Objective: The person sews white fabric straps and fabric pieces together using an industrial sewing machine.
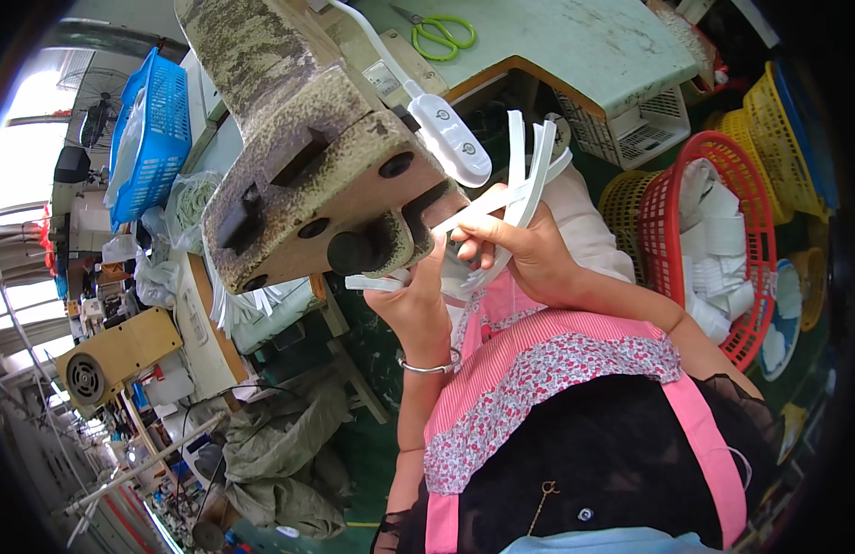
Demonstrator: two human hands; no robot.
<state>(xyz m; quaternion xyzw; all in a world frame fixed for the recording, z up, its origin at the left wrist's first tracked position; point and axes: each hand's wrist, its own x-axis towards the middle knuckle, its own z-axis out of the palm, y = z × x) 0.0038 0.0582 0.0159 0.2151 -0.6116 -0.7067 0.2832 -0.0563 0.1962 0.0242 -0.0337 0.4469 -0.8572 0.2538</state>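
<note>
Several narrow white strips (pixel 534 175) fan up out of my right hand (pixel 533 251), whose fingers are closed round them. One strip slants from that hand toward the sewing machine's head (pixel 307 198), which stands large in front of me. My left hand (pixel 416 312) is closed close beneath the machine head, with a short flat white strip end (pixel 370 283) sticking out on its left side. The machine hides part of the left fingers, and the contact with the needle area cannot be seen.
A white switch lamp (pixel 450 138) hangs beside the machine head. Green-handled scissors (pixel 443 39) lie on the table (pixel 575 42) beyond. At right stands a red basket (pixel 663 217) of white rolled material. More white strips (pixel 247 309) hang at left, near a blue basket (pixel 155 129).
</note>
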